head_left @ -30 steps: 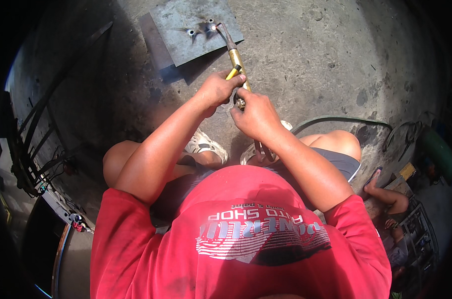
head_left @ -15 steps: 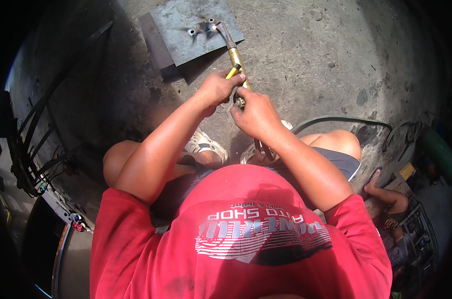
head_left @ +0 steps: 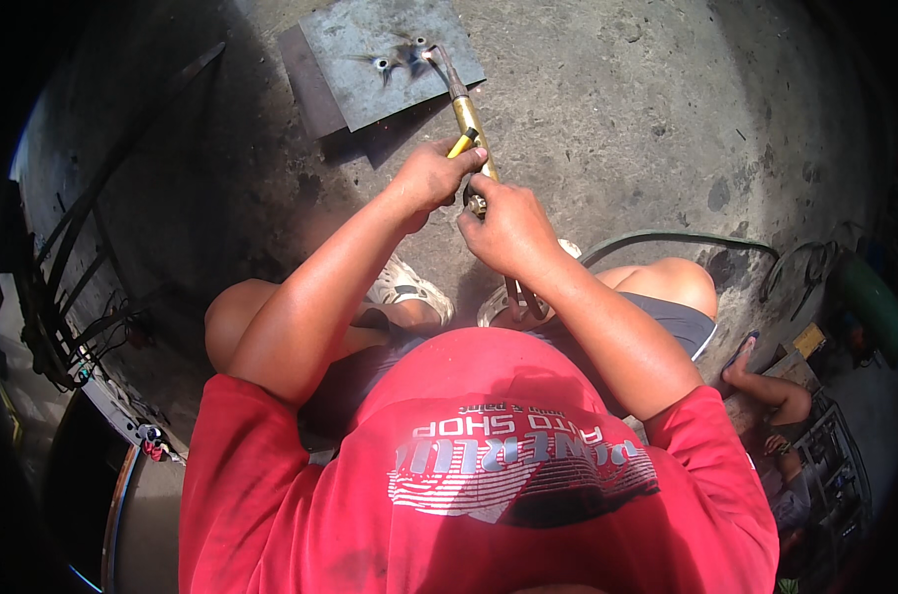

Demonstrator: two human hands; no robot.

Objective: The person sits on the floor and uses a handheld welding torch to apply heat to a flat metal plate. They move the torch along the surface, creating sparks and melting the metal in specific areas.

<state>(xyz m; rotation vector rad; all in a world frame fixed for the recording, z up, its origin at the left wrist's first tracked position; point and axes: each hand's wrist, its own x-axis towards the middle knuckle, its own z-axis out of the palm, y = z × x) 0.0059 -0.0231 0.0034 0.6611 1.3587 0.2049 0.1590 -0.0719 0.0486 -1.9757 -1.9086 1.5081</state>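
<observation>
A brass cutting torch [head_left: 466, 116] points up to a grey metal plate [head_left: 355, 84], its bent nozzle at a bright glowing spot near two burned holes with dark scorching. A darker plate [head_left: 310, 84] lies underneath. My left hand [head_left: 434, 180] is closed on a slim yellow-and-black object [head_left: 461, 145], its thumb against the torch body. My right hand [head_left: 508, 228] grips the rear of the torch around its valve, with hoses hanging below. Tiny orange sparks show by the plate's lower edge.
I squat on stained concrete [head_left: 647, 119]. Dark metal strips and cables [head_left: 63, 297] are at the left. A long hose [head_left: 687, 238] runs right toward a green cylinder [head_left: 865, 297]. Another person's bare leg [head_left: 781, 391] is at the lower right, beside a dark metal frame.
The bluish haze below the plate has faded, and small orange sparks appear there. My hands and the torch have hardly moved.
</observation>
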